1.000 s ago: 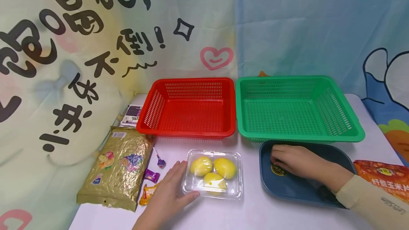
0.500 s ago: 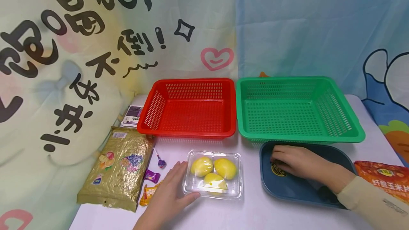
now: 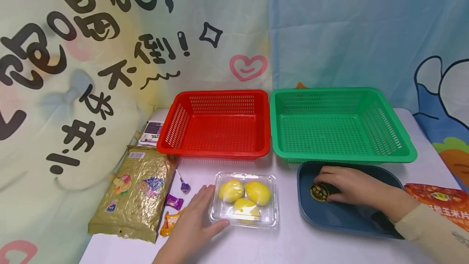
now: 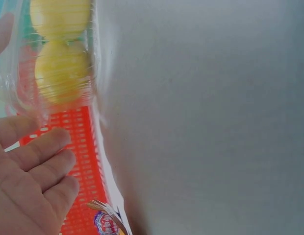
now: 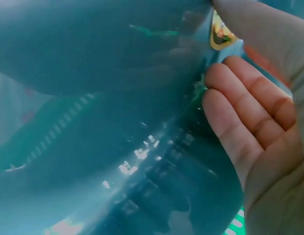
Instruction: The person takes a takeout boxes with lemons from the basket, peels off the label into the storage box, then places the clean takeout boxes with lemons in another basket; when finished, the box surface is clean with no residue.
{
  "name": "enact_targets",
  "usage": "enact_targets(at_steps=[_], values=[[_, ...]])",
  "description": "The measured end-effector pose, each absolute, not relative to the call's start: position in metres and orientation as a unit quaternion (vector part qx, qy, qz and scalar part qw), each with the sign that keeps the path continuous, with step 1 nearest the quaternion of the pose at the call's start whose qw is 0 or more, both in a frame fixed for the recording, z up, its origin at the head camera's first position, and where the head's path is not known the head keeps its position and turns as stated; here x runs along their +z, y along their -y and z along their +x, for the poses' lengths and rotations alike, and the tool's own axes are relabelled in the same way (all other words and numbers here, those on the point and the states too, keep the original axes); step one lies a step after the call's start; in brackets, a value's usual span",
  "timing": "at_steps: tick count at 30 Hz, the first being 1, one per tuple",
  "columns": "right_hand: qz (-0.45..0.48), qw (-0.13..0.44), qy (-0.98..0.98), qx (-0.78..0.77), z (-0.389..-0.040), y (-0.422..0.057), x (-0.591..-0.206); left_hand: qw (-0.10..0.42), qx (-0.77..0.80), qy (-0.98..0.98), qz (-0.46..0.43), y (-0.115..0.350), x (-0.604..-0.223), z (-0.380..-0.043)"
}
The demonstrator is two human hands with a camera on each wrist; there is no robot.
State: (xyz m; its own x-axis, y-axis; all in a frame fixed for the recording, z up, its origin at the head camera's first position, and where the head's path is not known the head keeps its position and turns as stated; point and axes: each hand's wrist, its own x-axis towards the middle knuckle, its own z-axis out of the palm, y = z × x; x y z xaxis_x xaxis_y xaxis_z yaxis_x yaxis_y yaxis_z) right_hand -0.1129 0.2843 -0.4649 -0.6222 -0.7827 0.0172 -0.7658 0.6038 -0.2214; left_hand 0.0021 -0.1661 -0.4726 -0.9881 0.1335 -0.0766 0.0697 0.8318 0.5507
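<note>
My left hand (image 3: 195,221) lies beside a clear plastic box (image 3: 269,219) of three yellow fruits (image 3: 231,191), fingers extended, fingertips and thumb at its left side. The left wrist view shows that palm (image 4: 29,181) with spread fingers near the box (image 4: 93,93). My right hand (image 3: 353,186) reaches into a dark blue tray (image 3: 329,217). Its loosely bent fingers and thumb are close to a round black-and-gold label (image 3: 319,192) on the tray floor. In the right wrist view, the thumb overlaps the label's edge (image 5: 223,34); the other fingers (image 5: 228,112) rest near the tray surface.
A red basket (image 3: 214,152) and a green basket (image 3: 348,159) stand at the back. On the left lie a gold bag (image 3: 133,190), a lollipop (image 3: 184,185), a purple candy (image 3: 174,202) and an orange packet (image 3: 168,223). A red snack bag (image 3: 439,203) is right of the tray.
My right hand has shifted slightly right within the tray, and more of the round label shows. The left hand and the fruit box have stayed in place.
</note>
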Motion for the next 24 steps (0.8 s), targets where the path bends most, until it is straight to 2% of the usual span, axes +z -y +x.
enact_targets(at_steps=[12,15,20,24], values=[[-0.349,0.126,-0.905,-0.206,-0.1,-0.288,-0.416,0.055,0.293,-0.953,0.053,0.168,-0.474,0.003],[-0.334,0.1,-0.913,-0.211,-0.094,-0.29,-0.401,0.055,0.295,-0.952,0.052,0.168,-0.475,0.003],[-0.281,0.001,-0.939,-0.198,-0.091,-0.305,-0.383,0.054,0.299,-0.951,0.057,0.169,-0.475,0.002],[-0.225,-0.036,-0.952,-0.206,-0.093,-0.325,-0.376,0.052,0.3,-0.951,0.06,0.168,-0.475,0.002]])
